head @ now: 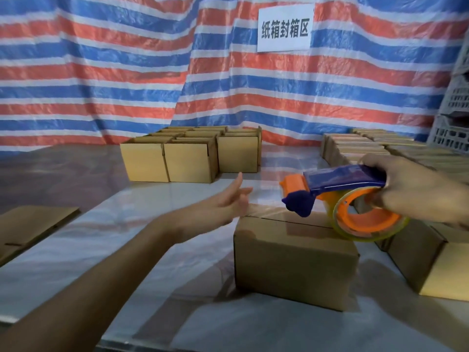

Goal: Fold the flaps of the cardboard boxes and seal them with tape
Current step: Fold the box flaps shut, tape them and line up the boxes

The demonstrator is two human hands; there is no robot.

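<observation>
Right hand (416, 191) grips the tape dispenser (350, 199) over the closed box (294, 260); left hand (223, 204) hovers beside it, fingers loose, holding nothing

Behind your work area you have a striped tarpaulin (101, 72) hung as a wall, its bands of blue, orange-red and white creased and sagging in folds. A white sign (284, 27) with dark Chinese characters is fixed to it, right of centre. At your far right, grey slotted plastic crates (454, 118) are stacked. The grey, glossy surface (193, 321) in front of you mirrors the stripes faintly.
</observation>
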